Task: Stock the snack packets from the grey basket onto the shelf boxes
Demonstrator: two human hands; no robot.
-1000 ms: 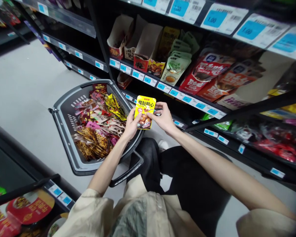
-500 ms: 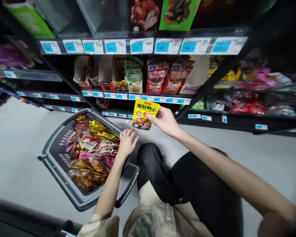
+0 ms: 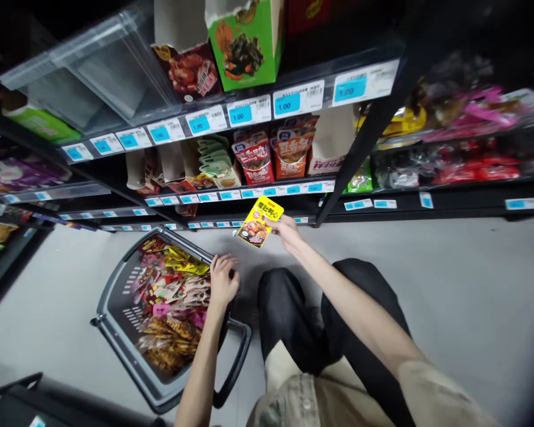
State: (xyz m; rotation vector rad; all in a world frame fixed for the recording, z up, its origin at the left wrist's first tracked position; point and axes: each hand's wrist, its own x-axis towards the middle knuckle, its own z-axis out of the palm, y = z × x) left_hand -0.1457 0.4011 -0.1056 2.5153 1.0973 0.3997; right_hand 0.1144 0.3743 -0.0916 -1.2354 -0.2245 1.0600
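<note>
In my right hand (image 3: 289, 234) is a yellow snack packet (image 3: 258, 224) labelled duck heart, pinched by its right edge. It is tilted and hangs over the floor in front of the bottom shelf. My left hand (image 3: 223, 279) lies on the right rim of a grey and black shopping basket (image 3: 121, 351), its fingers loosely spread over the edge. Inside the basket are many snack packets (image 3: 171, 343) in brown, pink, red and yellow, grouped by kind.
Ahead stand dark shelves with price tags (image 3: 204, 120). Open display boxes hold red packets (image 3: 253, 157) and orange packets (image 3: 291, 153). A green box (image 3: 244, 50) sits higher up. The basket's handle (image 3: 235, 370) extends toward my knees (image 3: 280, 296). Bagged goods (image 3: 476, 172) fill the right shelf.
The view has shifted, so the shelves and basket appear lower. The packet has tilted more and is still in my right hand. My left hand stays at the basket rim.
</note>
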